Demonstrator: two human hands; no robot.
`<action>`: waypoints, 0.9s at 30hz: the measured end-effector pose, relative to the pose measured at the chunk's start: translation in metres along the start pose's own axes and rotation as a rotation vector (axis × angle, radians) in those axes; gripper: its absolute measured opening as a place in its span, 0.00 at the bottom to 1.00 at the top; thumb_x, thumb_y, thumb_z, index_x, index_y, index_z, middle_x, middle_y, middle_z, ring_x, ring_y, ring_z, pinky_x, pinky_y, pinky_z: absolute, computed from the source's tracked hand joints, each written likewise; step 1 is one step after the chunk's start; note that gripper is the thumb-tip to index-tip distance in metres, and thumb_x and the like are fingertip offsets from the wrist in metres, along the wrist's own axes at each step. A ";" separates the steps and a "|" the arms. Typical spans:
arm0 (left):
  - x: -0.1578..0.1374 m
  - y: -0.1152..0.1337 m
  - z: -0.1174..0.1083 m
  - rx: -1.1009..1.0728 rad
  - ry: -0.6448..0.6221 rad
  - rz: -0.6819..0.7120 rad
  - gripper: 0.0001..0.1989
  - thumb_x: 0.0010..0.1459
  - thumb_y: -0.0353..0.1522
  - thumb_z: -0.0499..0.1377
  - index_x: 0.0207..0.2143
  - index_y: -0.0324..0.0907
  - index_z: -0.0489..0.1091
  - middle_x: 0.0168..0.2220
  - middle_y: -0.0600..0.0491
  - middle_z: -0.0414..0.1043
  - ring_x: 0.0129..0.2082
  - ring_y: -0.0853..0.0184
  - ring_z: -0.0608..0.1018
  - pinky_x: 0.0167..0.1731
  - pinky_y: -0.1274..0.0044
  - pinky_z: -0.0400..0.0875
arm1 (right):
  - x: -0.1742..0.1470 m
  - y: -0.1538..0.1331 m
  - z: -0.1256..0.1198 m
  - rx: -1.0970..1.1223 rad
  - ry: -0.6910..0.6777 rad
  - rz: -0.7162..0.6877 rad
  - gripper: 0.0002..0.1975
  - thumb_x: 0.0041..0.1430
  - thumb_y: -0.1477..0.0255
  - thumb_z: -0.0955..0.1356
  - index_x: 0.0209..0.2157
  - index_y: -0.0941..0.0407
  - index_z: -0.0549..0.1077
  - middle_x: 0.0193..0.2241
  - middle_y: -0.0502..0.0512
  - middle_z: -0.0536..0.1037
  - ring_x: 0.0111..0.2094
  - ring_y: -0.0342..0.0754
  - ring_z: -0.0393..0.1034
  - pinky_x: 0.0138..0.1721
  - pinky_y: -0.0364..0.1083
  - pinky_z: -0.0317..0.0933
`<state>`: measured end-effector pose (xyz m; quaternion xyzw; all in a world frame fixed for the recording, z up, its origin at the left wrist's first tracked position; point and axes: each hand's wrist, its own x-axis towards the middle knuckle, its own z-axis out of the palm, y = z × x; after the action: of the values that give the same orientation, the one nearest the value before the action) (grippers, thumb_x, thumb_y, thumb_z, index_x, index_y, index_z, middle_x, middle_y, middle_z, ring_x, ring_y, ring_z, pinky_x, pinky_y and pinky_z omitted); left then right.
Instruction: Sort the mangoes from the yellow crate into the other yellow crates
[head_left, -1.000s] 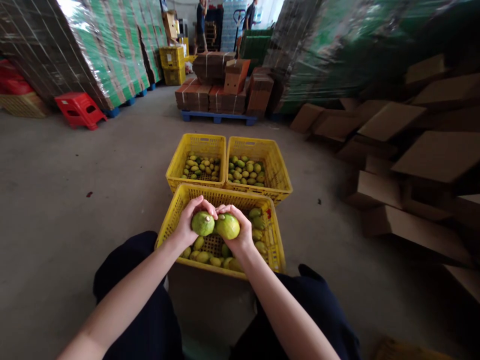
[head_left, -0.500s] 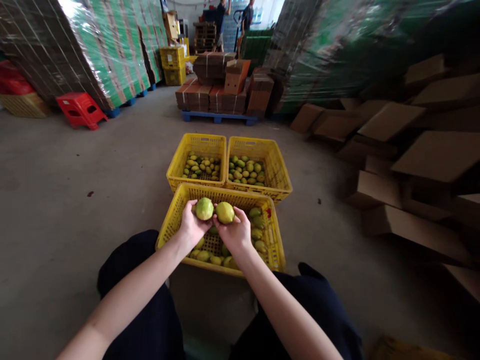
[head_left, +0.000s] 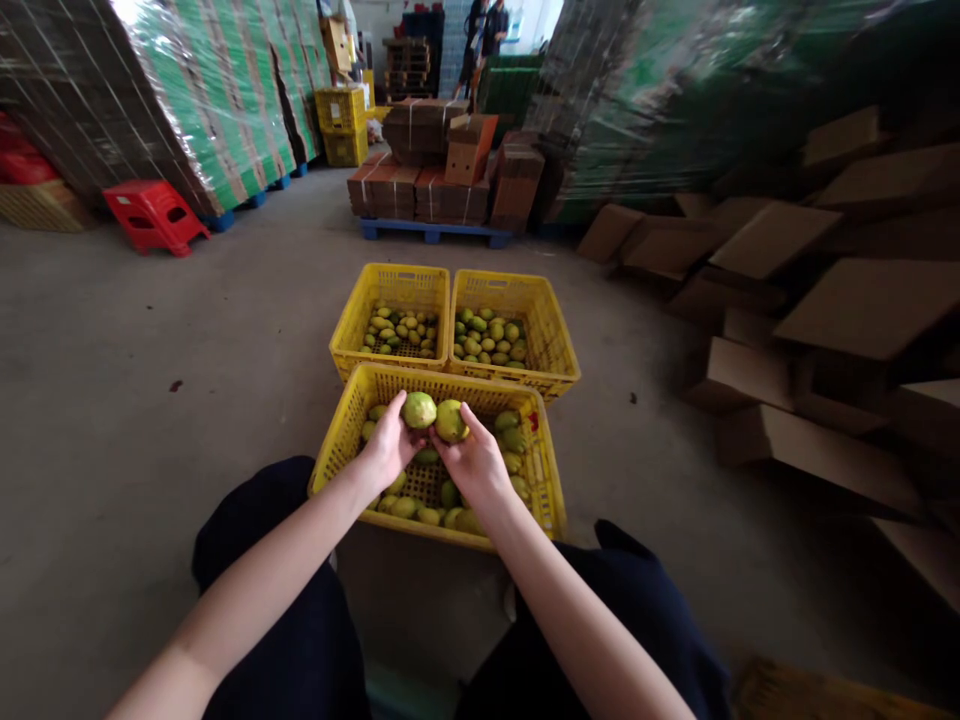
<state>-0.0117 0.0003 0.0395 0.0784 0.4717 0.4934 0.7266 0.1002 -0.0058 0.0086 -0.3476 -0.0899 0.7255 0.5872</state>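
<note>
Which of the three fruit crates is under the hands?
The nearest crate: left hand holds a greenish fruit, right hand a yellower fruit, above it. The far-left crate and far-right crate have no hands above.

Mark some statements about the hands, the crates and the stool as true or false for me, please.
1. The left hand holds one fruit. True.
2. The right hand is empty. False: the right hand holds another fruit.
3. The near crate contains loose fruit. True.
4. The stool is green. False: the stool is red.
5. The far right crate stands beside the far left crate. True.
</note>
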 end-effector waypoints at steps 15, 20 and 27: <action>-0.022 0.021 -0.019 0.868 -0.010 1.257 0.26 0.46 0.35 0.70 0.49 0.47 0.69 0.50 0.46 0.72 0.51 0.56 0.71 0.56 0.67 0.60 | -0.019 -0.035 -0.001 -1.133 -0.089 -1.174 0.27 0.48 0.72 0.74 0.52 0.46 0.71 0.49 0.56 0.76 0.51 0.56 0.68 0.55 0.59 0.60; -0.020 0.018 -0.026 1.071 -0.114 1.393 0.22 0.50 0.33 0.68 0.49 0.48 0.70 0.51 0.46 0.73 0.52 0.54 0.71 0.57 0.62 0.60 | -0.023 -0.030 -0.003 -1.253 -0.160 -1.372 0.28 0.54 0.78 0.69 0.56 0.44 0.67 0.54 0.56 0.74 0.54 0.57 0.67 0.55 0.62 0.60; -0.021 0.018 -0.022 1.095 -0.154 1.403 0.18 0.52 0.31 0.66 0.46 0.48 0.71 0.51 0.47 0.73 0.54 0.55 0.71 0.57 0.61 0.60 | -0.023 -0.028 0.001 -1.130 -0.137 -1.279 0.25 0.51 0.78 0.69 0.50 0.46 0.72 0.52 0.55 0.75 0.55 0.57 0.67 0.58 0.62 0.59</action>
<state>-0.0414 -0.0155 0.0504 0.7181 0.4345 0.5232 0.1479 0.1238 -0.0181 0.0336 -0.4260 -0.6522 0.1203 0.6154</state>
